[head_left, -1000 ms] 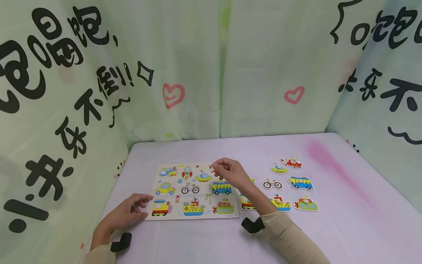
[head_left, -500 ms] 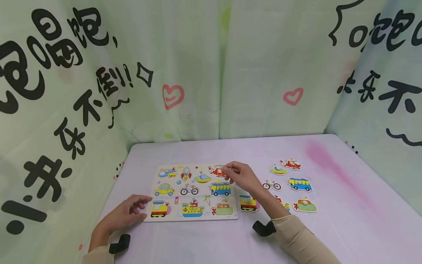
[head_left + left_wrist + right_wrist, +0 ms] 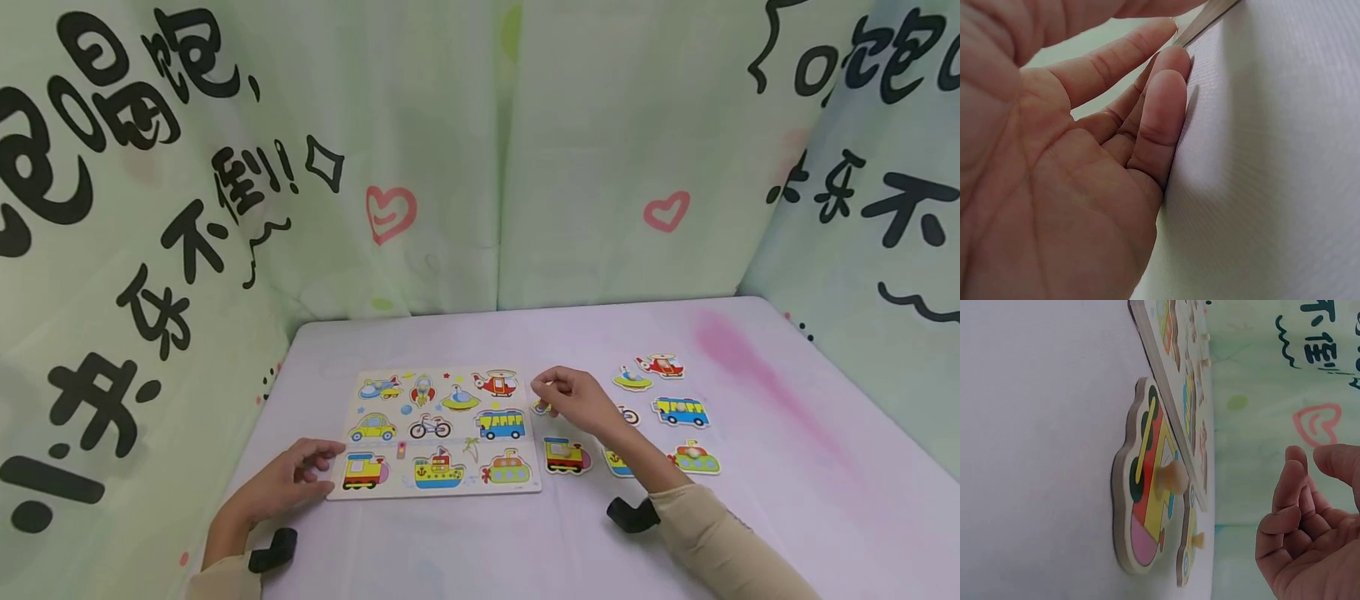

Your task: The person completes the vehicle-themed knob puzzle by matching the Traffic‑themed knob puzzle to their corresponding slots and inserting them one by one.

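A white puzzle board (image 3: 405, 488) with vehicle pictures lies on the table. My left hand (image 3: 288, 479) rests at its left edge, fingers loosely bent, with fingertips (image 3: 1166, 28) right at the board's side in the left wrist view. My right hand (image 3: 576, 404) hovers just past the board's right edge, over a mostly hidden yellow piece (image 3: 541, 407). Its thumb and index finger come close together with a small gap and nothing between them, as the right wrist view shows. Below it lies a train piece (image 3: 566, 456) with a wooden knob (image 3: 1174, 477).
Right of the board lie loose pieces: a helicopter (image 3: 660, 365), a flying saucer (image 3: 632, 378), a bus (image 3: 680, 412), a submarine (image 3: 696, 457), and a bicycle (image 3: 628, 415) and ship (image 3: 617, 463) partly covered by the right arm. A green curtain (image 3: 450, 275) hangs behind the table.
My right hand has moved rightward from over the helicopter picture at the board's upper right corner to beyond the board's edge. That picture now shows fully. The left hand stays in place.
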Available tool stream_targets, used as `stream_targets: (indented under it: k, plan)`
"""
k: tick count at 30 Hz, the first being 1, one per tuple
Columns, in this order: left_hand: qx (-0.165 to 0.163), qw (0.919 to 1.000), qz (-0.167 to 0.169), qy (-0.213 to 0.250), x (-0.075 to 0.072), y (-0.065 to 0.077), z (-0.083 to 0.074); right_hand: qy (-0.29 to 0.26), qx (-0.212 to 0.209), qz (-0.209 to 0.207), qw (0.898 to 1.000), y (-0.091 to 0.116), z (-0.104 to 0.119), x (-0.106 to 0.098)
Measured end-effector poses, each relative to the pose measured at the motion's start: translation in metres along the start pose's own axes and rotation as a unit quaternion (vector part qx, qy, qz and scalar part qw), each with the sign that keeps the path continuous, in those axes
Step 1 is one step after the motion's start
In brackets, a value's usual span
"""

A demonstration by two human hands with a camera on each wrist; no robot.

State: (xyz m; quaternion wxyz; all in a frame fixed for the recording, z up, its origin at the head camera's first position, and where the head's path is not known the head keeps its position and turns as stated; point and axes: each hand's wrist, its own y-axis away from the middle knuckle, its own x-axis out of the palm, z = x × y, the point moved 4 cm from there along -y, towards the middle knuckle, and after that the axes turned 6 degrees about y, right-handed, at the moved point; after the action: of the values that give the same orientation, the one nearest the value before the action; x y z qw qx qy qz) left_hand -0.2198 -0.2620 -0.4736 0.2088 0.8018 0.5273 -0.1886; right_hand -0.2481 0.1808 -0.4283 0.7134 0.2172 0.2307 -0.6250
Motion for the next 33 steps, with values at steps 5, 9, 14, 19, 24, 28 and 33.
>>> stream_targets:
  k: [5, 9, 14, 19, 24, 28, 33]
  plan:
    - [0.011, 0.9999, 0.0, 0.004, 0.0, 0.0, 0.0, 0.014, 0.002, -0.011, 1.0, 0.006, -0.008, -0.008]
    - [0.013, 0.9999, 0.002, 0.004, -0.001, 0.0, 0.001, 0.023, 0.005, -0.015, 1.0, 0.011, -0.015, -0.013]
    - [0.01, 0.9999, 0.009, 0.006, -0.002, 0.0, 0.001, 0.036, 0.001, -0.023, 0.999, 0.014, -0.024, -0.023]
    - [0.009, 0.9998, 0.014, 0.012, -0.001, 0.0, 0.0, 0.065, -0.007, -0.033, 0.997, 0.018, -0.034, -0.035]
    - [0.009, 0.9998, 0.014, 0.013, 0.001, 0.0, 0.0, 0.091, 0.001, -0.039, 0.995, 0.022, -0.048, -0.049]
    - [-0.005, 0.9999, 0.006, 0.009, 0.0, 0.0, 0.001, 0.103, 0.004, -0.048, 0.994, 0.024, -0.058, -0.058]
    - [-0.007, 0.9999, 0.003, 0.008, -0.001, -0.001, 0.003, 0.102, 0.007, -0.051, 0.993, 0.023, -0.063, -0.067]
